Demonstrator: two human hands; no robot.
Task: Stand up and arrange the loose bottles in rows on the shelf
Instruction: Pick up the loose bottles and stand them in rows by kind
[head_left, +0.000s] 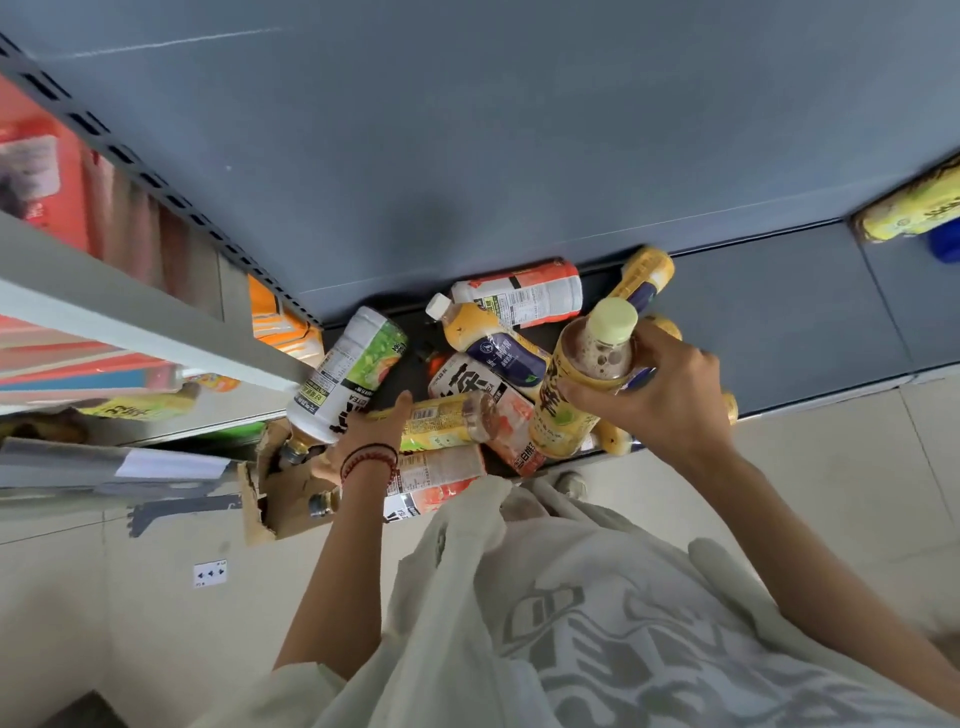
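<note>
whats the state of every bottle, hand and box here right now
yellow-label bottle, held near upright, cap on
right-hand grip, curled round the yellow-label bottle
green-label bottle, tilted, neck down
left-hand grip, holds the green-label bottle
navy-label bottle, lying on its side, cap on
orange-label bottle, lying on its side
cardboard box, torn open

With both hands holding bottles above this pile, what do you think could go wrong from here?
The right hand holds the yellow bottle upright over a heap of lying bottles; set down there, it would likely topple. The left hand grips the white-and-green bottle tilted, neck down, by a torn cardboard box; a slip could drop it. Disturbing the heap might roll bottles off the shelf onto the floor.
</note>
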